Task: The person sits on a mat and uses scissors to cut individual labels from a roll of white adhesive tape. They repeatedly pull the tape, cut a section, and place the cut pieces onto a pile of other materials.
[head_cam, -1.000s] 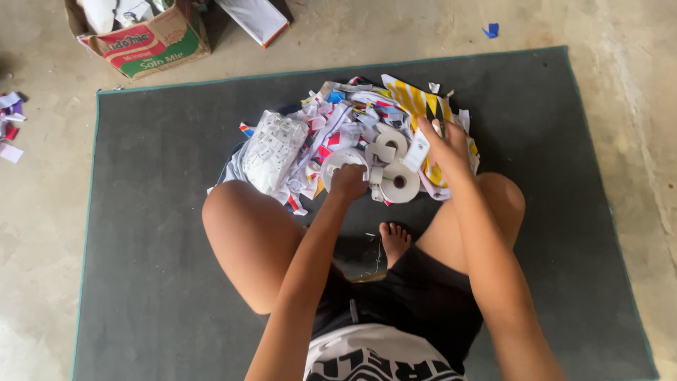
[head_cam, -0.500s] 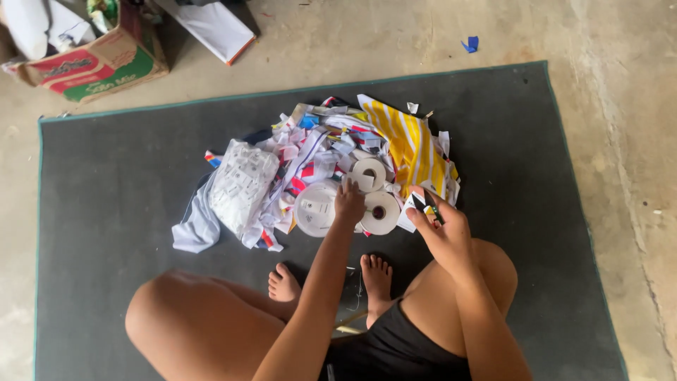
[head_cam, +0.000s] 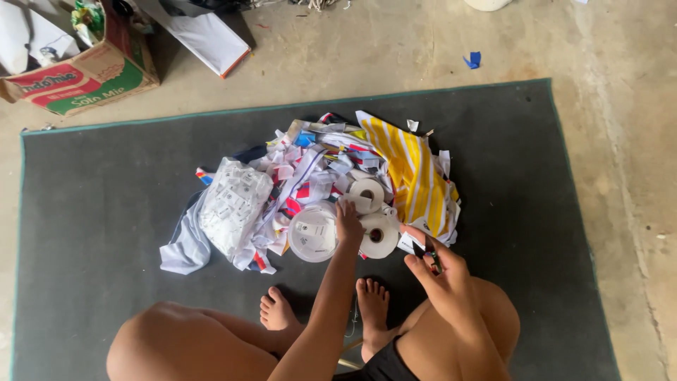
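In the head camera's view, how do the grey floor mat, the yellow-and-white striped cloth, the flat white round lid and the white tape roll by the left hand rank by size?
Largest to smallest:
1. Grey floor mat
2. Yellow-and-white striped cloth
3. Flat white round lid
4. White tape roll, near the left hand

The lid looks only slightly bigger than the roll.

The right hand (head_cam: pixel 441 271), a second ago raised over the tape rolls (head_cam: pixel 372 215), now sits drawn back beside the knee; the left hand (head_cam: pixel 348 222) stays reaching among them, and the knees spread wider apart.
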